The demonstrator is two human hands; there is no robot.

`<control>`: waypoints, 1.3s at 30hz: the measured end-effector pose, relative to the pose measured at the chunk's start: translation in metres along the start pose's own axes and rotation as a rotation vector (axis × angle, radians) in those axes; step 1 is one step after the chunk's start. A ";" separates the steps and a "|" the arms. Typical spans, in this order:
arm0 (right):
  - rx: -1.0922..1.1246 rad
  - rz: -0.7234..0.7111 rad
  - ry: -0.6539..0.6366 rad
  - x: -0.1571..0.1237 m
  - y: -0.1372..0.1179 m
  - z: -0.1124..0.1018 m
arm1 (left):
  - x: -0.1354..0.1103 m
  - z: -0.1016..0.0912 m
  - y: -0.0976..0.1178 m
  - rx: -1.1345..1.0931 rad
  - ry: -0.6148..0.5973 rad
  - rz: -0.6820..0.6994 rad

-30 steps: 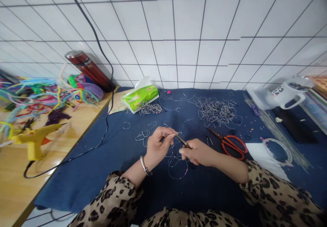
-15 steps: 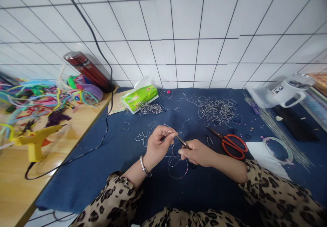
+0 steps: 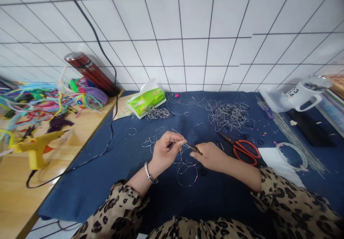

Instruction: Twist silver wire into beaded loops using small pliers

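My left hand [image 3: 167,149] pinches a thin piece of wire between thumb and fingers, above the middle of the dark blue cloth [image 3: 102,181]. Closed around dark-handled pliers [image 3: 192,147], my right hand [image 3: 209,156] keeps their tip close against the left fingertips. Whether the jaws grip the wire is too small to tell. Below the hands lies a looped wire with pink beads [image 3: 195,179]. Bent wire pieces [image 3: 149,142] lie left of my left hand. Orange-handled scissors [image 3: 245,152] rest to the right of my right hand.
Behind are a heap of bent wires [image 3: 228,115] and a green tissue pack [image 3: 146,102]. At the right lie straight wires [image 3: 301,142], a wire coil [image 3: 292,156], a black phone-like slab [image 3: 311,129] and a white mug [image 3: 305,95]. A yellow glue gun [image 3: 37,147] and its cord lie left.
The pliers have turned slightly flatter, and my right hand has shifted a little up and to the right. My left hand stays nearly in place. The whole view has tilted slightly.
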State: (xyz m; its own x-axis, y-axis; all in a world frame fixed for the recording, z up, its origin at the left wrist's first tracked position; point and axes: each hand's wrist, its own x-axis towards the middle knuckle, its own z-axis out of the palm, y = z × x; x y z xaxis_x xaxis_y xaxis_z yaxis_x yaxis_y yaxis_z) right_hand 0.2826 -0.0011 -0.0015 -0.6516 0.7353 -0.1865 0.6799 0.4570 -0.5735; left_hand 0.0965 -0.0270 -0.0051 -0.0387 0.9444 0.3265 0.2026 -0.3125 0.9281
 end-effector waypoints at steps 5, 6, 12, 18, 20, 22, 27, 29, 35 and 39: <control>-0.296 -0.200 -0.031 -0.003 -0.005 0.008 | 0.006 -0.008 0.003 -0.043 0.029 -0.002; -0.305 -0.208 -0.028 -0.004 -0.005 0.007 | 0.007 -0.009 0.004 -0.057 0.030 -0.020; -0.420 -0.107 0.248 -0.002 0.008 -0.011 | 0.010 -0.006 0.001 -0.189 -0.019 -0.186; -0.601 -0.193 0.460 0.001 0.020 -0.010 | 0.011 -0.001 -0.005 -0.264 -0.021 -0.247; -0.633 -0.212 0.520 0.002 0.022 -0.009 | 0.011 -0.001 -0.005 -0.261 -0.042 -0.261; -0.660 -0.226 0.554 0.003 0.024 -0.009 | 0.010 0.000 -0.006 -0.251 -0.061 -0.275; -0.708 -0.256 0.571 0.004 0.027 -0.010 | 0.009 0.002 -0.009 -0.222 -0.092 -0.300; -0.719 -0.263 0.565 0.004 0.027 -0.010 | 0.008 0.003 -0.009 -0.203 -0.104 -0.303; -0.735 -0.277 0.546 0.004 0.029 -0.009 | 0.008 0.003 -0.010 -0.158 -0.115 -0.325; -0.733 -0.277 0.526 0.004 0.029 -0.008 | 0.008 0.003 -0.011 -0.119 -0.134 -0.324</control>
State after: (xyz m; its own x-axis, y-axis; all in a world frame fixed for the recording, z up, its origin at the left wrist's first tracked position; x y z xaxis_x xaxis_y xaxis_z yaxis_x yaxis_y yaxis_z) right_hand 0.3020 0.0191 -0.0125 -0.7077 0.6030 0.3683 0.6823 0.7187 0.1343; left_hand 0.0967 -0.0158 -0.0133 0.0478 0.9988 -0.0065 0.0855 0.0024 0.9963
